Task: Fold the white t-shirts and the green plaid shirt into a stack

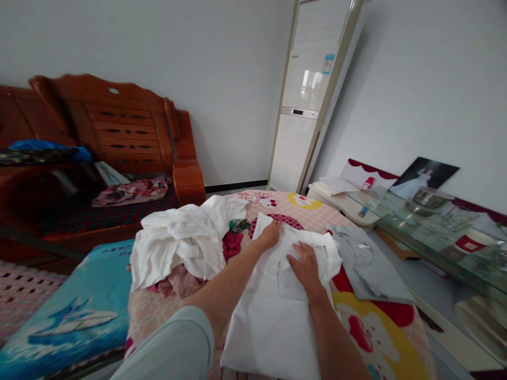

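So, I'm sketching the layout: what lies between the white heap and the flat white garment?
Head view: a green cloth and a crimson cloth, on pink patterned fabric.

One white shirt (pixel 273 322), one grey shirt (pixel 372 272), one white cloth heap (pixel 180 237).

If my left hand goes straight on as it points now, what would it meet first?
The left hand would probably meet the far edge of the white garment first, then the patterned cloth beyond; its exact height is unclear.

No text is readable; markings on the blue cushion (pixel 85 295) and air conditioner (pixel 295 140) are blurred.
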The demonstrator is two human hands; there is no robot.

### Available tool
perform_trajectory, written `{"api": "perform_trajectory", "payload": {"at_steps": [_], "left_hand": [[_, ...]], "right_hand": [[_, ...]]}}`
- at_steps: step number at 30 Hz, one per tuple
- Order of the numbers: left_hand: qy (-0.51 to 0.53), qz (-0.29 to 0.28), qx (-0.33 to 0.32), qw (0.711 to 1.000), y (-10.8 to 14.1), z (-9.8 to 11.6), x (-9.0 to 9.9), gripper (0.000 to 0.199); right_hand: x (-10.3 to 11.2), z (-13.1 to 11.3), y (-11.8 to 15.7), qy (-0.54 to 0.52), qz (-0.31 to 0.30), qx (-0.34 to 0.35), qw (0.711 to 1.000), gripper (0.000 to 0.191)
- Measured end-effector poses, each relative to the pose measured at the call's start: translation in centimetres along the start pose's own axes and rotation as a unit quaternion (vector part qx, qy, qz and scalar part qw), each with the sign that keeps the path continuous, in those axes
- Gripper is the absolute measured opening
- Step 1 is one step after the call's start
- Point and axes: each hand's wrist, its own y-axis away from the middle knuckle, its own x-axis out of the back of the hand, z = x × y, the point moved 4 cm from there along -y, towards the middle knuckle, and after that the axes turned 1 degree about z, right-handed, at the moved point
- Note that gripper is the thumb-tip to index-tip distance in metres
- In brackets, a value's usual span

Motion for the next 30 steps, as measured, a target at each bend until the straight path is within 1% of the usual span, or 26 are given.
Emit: {"api": "perform_trajectory", "payload": {"at_steps": [3, 7, 9, 11, 15, 18, 21, 23, 27, 30], "left_hand": [[0.014, -0.017, -0.006, 1.000, 2.1, 0.1, 0.0, 0.044], [0.042, -0.035, -0.036, 0.998, 5.8, 0.6, -1.0, 0.036], [0.051, -0.021, -0.046, 0.997, 7.3, 0.9, -1.6, 0.034], [0.059, -0.002, -0.049, 0.997, 8.3, 1.1, -1.9, 0.033], [0.061, -0.002, -0.043, 0.997, 8.4, 1.2, -2.2, 0.033], [0.063, -0.007, -0.034, 0.997, 8.2, 1.2, -2.1, 0.034], [0.065, -0.010, -0.031, 0.997, 8.2, 1.3, -2.0, 0.035], [0.064, -0.010, -0.033, 0.997, 8.2, 1.4, -1.9, 0.035], [0.063, -0.013, -0.033, 0.997, 8.1, 1.5, -1.7, 0.032], [0.061, -0.018, -0.031, 0.997, 8.0, 1.6, -1.6, 0.032]], "right_hand": [[-0.1, 0.8, -0.1, -0.012, 0.024, -0.019, 0.999, 0.034], [-0.3, 2.1, -0.3, -0.008, 0.051, -0.067, 0.996, 0.033], [-0.5, 2.4, -0.4, 0.000, 0.047, -0.074, 0.996, 0.032], [-0.6, 2.5, -0.5, 0.007, 0.042, -0.078, 0.996, 0.032], [-0.2, 2.3, -0.7, 0.023, 0.051, -0.074, 0.996, 0.030], [-0.1, 2.1, -0.9, 0.033, 0.033, -0.064, 0.997, 0.029], [-0.1, 1.7, -1.0, 0.048, 0.011, -0.041, 0.998, 0.033], [0.0, 1.4, -1.1, 0.063, 0.007, -0.029, 0.998, 0.036], [0.2, 1.3, -1.0, 0.100, 0.021, -0.035, 0.994, 0.036], [0.2, 1.3, -0.9, 0.124, 0.016, -0.041, 0.991, 0.032]]}}
